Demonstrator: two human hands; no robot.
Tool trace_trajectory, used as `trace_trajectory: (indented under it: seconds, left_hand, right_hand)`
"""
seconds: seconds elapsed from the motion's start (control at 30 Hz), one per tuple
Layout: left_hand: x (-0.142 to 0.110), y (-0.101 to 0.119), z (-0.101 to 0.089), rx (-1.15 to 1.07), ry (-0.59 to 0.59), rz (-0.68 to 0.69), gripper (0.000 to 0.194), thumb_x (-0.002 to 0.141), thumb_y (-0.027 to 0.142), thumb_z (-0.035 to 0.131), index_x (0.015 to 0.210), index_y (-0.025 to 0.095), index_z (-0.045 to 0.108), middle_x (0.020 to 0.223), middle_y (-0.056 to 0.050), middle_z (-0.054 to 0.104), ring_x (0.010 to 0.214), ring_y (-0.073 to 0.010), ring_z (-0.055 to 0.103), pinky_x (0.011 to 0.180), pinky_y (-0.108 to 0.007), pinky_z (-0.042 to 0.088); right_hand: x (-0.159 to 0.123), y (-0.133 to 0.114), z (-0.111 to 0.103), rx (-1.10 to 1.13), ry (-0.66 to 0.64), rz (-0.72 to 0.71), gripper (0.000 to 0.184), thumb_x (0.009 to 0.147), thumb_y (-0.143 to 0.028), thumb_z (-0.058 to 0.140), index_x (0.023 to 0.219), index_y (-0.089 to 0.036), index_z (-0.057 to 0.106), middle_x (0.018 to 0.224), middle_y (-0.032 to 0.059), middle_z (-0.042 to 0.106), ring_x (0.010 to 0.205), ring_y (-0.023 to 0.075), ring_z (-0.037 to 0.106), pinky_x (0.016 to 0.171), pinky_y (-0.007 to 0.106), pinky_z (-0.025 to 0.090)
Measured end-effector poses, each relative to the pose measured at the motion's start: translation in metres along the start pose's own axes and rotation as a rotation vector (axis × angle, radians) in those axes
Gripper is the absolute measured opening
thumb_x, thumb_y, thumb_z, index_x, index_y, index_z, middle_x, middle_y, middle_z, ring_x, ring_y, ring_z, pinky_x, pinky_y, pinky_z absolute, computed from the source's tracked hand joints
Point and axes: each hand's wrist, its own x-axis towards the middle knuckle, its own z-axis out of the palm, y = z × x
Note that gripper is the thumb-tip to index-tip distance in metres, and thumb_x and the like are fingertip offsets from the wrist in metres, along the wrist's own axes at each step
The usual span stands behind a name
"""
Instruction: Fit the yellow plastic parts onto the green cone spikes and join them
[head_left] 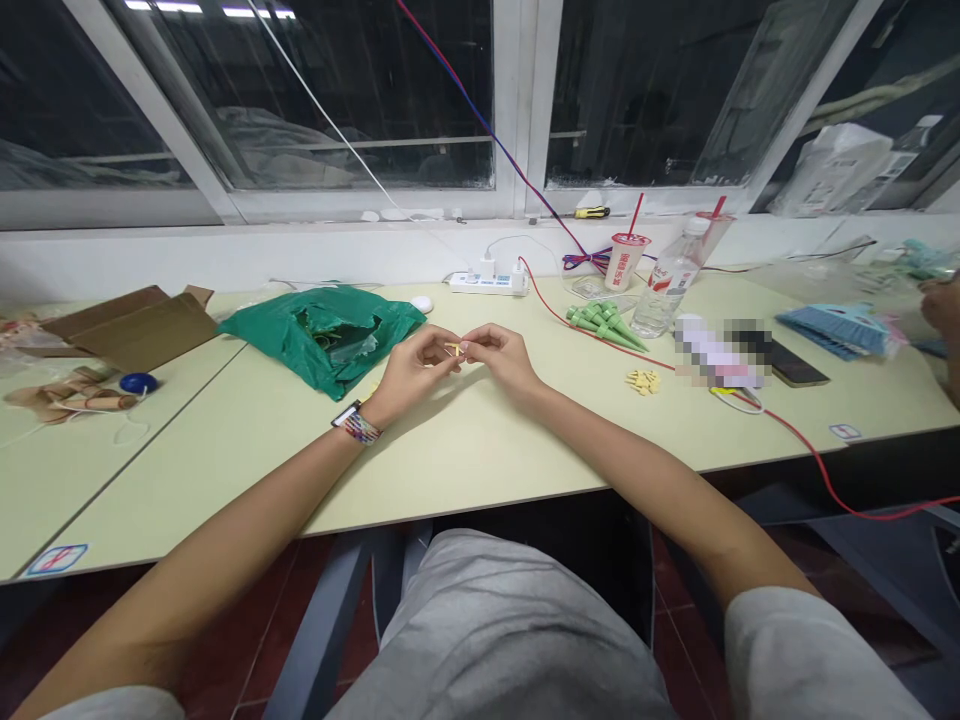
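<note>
My left hand and my right hand meet above the pale green table, fingers pinched together on a small yellow piece held between them. A beaded band sits on my left wrist. A crumpled green plastic bag lies just left of my hands. To the right lie a bundle of green cone-shaped pieces and a small pile of yellow pieces.
A white power strip and a red cable run across the table. A cup with a straw, a plastic bottle, a phone, cardboard and a blue lid stand around. Another person's hand shows at the far right.
</note>
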Motion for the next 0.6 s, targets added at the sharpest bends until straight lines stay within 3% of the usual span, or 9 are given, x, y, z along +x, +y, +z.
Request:
trace_trajectory:
  seconds: [0.17,0.37,0.6]
  left_hand:
    - [0.0001,0.0015,-0.0008,0.062,0.021,-0.02,0.038,0.095,0.055,0.07,0.087,0.018,0.069,0.08,-0.007,0.075,0.073,-0.0194,0.072,0.07,-0.031,0.056]
    - [0.0038,-0.0055,0.0014,-0.15,0.06,-0.041,0.04,0.09,0.054,0.076,0.107,0.021,0.062,0.076,-0.002,0.073,0.068,-0.0197,0.073,0.066,-0.031,0.059]
    - [0.004,-0.0053,-0.0018,-0.108,0.013,-0.049,0.039,0.087,0.055,0.079,0.094,0.017,0.072,0.09,-0.009,0.075,0.084,-0.022,0.073,0.08,-0.035,0.059]
  right_hand:
    - [0.0001,0.0041,-0.0012,-0.013,-0.017,-0.015,0.035,0.067,-0.045,0.09,0.083,-0.02,0.072,0.078,0.0007,0.071,0.075,0.0167,0.065,0.08,0.036,0.055]
    - [-0.0012,0.0044,0.0003,-0.033,-0.047,-0.025,0.036,0.063,-0.045,0.092,0.081,-0.021,0.071,0.081,0.0014,0.073,0.083,0.0189,0.068,0.085,0.036,0.055]
    - [-0.0002,0.0021,-0.0009,-0.023,-0.03,-0.035,0.036,0.065,-0.046,0.091,0.082,-0.02,0.073,0.079,0.0012,0.073,0.076,0.0169,0.066,0.08,0.035,0.055]
